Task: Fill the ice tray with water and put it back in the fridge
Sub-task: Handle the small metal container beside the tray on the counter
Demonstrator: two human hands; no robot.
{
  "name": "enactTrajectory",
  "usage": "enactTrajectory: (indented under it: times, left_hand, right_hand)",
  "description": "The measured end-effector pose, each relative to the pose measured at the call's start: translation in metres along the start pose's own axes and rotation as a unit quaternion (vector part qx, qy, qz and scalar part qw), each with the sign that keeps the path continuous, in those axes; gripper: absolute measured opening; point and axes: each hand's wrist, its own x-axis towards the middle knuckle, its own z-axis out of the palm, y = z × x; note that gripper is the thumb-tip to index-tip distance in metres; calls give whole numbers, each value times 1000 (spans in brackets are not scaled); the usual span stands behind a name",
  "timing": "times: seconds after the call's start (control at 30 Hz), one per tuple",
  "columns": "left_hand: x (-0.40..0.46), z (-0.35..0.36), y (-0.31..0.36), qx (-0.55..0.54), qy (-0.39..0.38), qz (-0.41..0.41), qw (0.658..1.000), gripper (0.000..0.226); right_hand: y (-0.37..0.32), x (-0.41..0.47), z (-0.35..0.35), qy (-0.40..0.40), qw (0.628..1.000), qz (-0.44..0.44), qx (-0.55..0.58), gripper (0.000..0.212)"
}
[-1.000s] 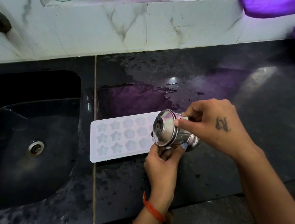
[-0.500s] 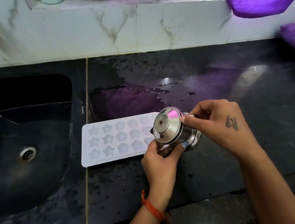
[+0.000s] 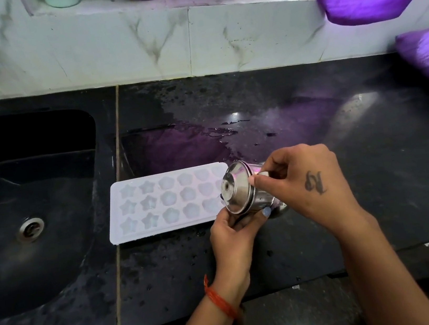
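Holding: steel cup (image 3: 247,189) tipped sideways, both hands closed on it.
Left grip (image 3: 231,231): cradles cup underneath.
Right grip (image 3: 304,180): pinches rim.
Ice tray (image 3: 164,202): flat on wet worktop (image 3: 350,198), left of grips, under the cup.

**Open counter to the right, crowded at the tray's right end**

The black counter (image 3: 374,167) lies bare right of the hands and in front of the ice tray (image 3: 159,206). Both hands, the left hand (image 3: 231,231) and right hand (image 3: 301,180), and a tilted steel cup (image 3: 242,191) cover the tray's right end. The sink (image 3: 36,215) drops away just left of it.
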Motion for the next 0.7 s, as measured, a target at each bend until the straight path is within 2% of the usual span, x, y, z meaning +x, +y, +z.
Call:
enactTrajectory:
  times: [0.33, 0.57, 0.7]
  left_hand:
    - [0, 1, 0, 11, 12, 18, 1000, 36]
    - [2, 0, 3, 126, 62, 63, 988, 37]
    - [4, 2, 4, 174, 60, 85, 979, 37]
  right_hand:
    - [6, -1, 0, 8, 1000, -9, 28, 24]
    - [26, 1, 0, -11, 991, 53, 121, 19]
    - [36, 0, -2, -3, 982, 85, 166, 18]
